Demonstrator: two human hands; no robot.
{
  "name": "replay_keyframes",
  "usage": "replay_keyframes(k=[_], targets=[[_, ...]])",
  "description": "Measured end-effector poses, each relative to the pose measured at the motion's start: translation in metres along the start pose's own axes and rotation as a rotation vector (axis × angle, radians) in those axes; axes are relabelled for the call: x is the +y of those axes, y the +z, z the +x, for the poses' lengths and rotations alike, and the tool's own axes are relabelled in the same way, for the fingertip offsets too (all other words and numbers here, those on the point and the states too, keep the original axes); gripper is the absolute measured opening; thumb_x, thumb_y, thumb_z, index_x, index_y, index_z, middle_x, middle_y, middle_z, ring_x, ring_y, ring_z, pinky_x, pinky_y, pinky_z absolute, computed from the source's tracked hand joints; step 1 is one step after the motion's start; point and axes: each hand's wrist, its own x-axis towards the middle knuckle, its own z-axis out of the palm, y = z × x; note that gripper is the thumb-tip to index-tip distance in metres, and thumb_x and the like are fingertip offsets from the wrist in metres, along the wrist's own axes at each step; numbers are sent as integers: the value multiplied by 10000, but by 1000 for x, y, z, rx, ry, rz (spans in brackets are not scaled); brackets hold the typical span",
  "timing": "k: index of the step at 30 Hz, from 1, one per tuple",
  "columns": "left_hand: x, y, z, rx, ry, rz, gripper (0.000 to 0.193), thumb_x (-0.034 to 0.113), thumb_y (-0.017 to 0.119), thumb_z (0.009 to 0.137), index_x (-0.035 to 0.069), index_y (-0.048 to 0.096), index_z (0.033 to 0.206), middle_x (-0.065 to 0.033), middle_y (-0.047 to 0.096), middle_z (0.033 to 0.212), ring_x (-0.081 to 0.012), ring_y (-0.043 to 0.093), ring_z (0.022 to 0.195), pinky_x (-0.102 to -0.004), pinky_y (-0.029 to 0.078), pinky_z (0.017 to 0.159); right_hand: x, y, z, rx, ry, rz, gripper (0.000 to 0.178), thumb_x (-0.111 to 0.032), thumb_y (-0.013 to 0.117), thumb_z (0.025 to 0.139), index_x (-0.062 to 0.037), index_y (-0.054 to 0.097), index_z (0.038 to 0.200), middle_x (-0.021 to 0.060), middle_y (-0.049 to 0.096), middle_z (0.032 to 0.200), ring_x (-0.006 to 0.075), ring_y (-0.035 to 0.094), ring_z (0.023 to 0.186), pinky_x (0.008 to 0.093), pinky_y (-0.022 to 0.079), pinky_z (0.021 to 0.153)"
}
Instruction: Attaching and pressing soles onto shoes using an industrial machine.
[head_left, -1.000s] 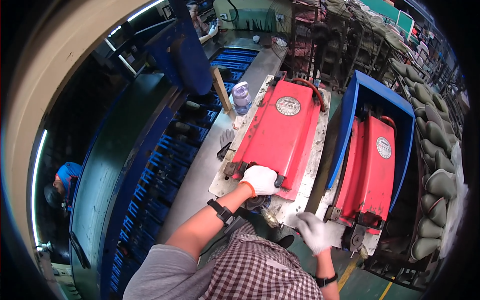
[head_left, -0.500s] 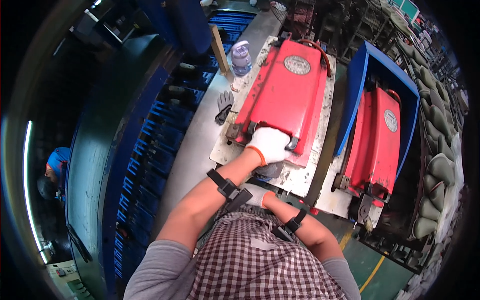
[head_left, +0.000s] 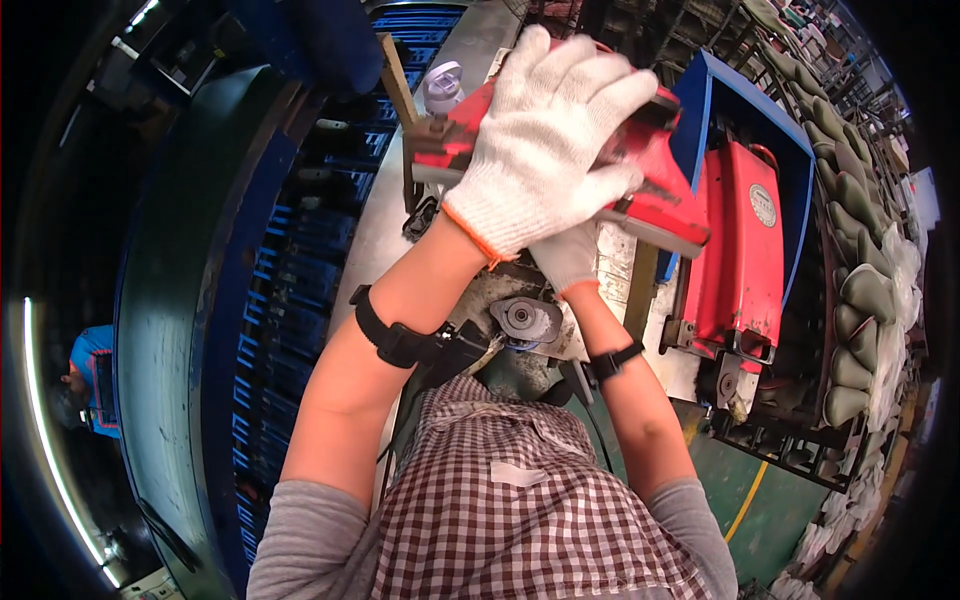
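Observation:
My left hand (head_left: 550, 145), in a white knit glove with an orange cuff, is raised with its fingers spread. It is in front of a red metal cover (head_left: 655, 185), which stands tilted up and is partly hidden by the hand; I cannot tell whether they touch. Lower down, my right hand (head_left: 568, 255), also gloved in white, reaches beneath the cover, its fingers hidden behind my left hand. Closer to my body, a grey metal piece with a round hub (head_left: 525, 318) shows at the near end of the pale base plate.
To the right, a second red cover (head_left: 745, 245) lies down under a blue hood (head_left: 800, 150). Grey-green curved pads (head_left: 865, 270) are stacked beyond it. A clear bottle (head_left: 443, 88) and a dark glove (head_left: 420, 218) are at left. Another person (head_left: 95, 375) is far left.
The red cover has gone from lying flat to tilted up. My left hand has moved from its near-end handle upward and opened. My right hand has moved forward from near my waist.

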Motion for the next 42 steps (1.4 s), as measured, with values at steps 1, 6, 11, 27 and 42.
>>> replay_keyframes(k=[1, 6, 11, 27, 42], targets=[[3, 3, 10, 5, 11, 18, 751, 312, 855, 701, 143, 625, 1396, -108, 598, 1429, -348, 486, 1395, -564, 264, 1227, 18, 28, 17, 202, -104, -199, 775, -603, 646, 896, -8, 623, 1392, 291, 647, 1325, 403, 613, 1260, 498, 475, 1059], [4, -11, -11, -51, 10, -171, 664, 213, 826, 729, 82, 652, 1356, -157, 614, 1419, -411, 539, 1340, -543, 368, 1176, 38, 52, 41, 174, 161, 89, 784, -534, 671, 894, -2, 552, 1457, 301, 551, 1451, 429, 504, 1375, 518, 400, 1151], [-7, -43, -164, 130, -555, -490, 557, 179, 705, 949, -36, 547, 1438, -190, 629, 1402, -351, 619, 1263, -445, 432, 1142, 27, -17, 5, 27, 178, 1328, 692, -314, 636, 952, -82, 426, 1570, 169, 662, 1319, 306, 665, 1186, 418, 547, 1008], [-70, -53, -338, 718, -1928, -1112, 342, 242, 632, 927, 100, 669, 1236, -73, 728, 1143, -256, 699, 1066, -404, 582, 954, -28, -3, -103, 20, -268, 29, 433, -235, 667, 955, -78, 648, 1358, 151, 661, 1337, 403, 488, 1406, 542, 298, 1236], [-332, -79, -480, 290, -1645, 4, 459, 277, 744, 893, 18, 593, 1241, -131, 696, 1085, -253, 684, 964, -423, 549, 843, -11, 16, -107, 12, -52, 9, 203, -63, 666, 889, -28, 762, 1065, 167, 713, 979, 375, 655, 982, 456, 519, 917]])
